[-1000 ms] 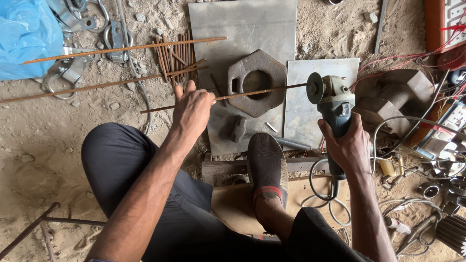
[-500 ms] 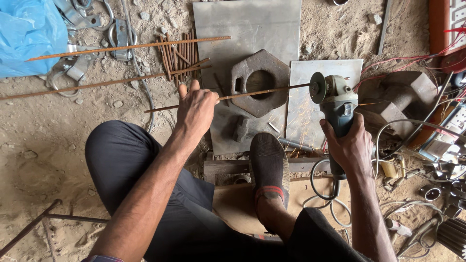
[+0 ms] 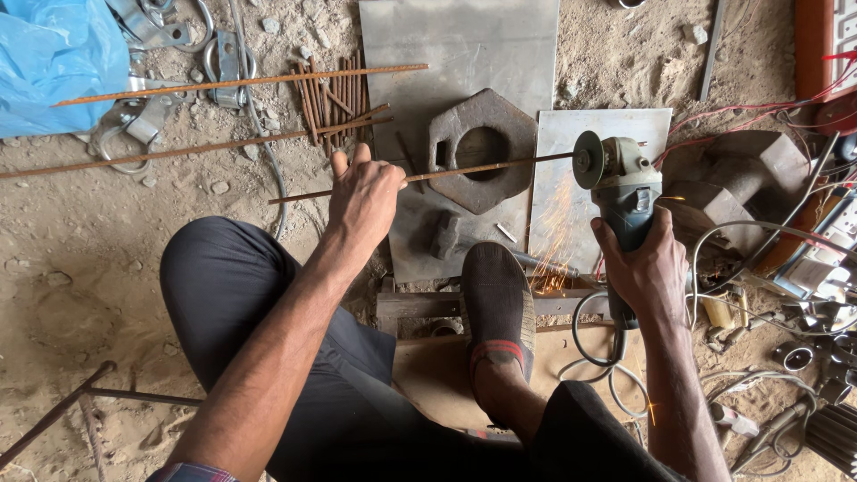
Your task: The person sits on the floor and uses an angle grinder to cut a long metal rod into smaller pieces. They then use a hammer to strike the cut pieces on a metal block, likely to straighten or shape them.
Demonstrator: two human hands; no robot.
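Sparks under the grinder disc [image 3: 587,159], biting the far end of the thin rusty rod [image 3: 486,168] held level over the hexagonal steel block [image 3: 482,161] on the floor. Left hand [image 3: 364,195] clenched round the rod, right hand [image 3: 644,268] gripping the angle grinder [image 3: 625,192]. Best kept steady, disc square to the rod, light pressure.

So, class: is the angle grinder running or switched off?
Running: sparks spray below the angle grinder, whose disc meets the rod.

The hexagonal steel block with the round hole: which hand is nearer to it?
Left. The left hand grips the thin rusty rod just left of the block; the right hand holds the angle grinder farther right.
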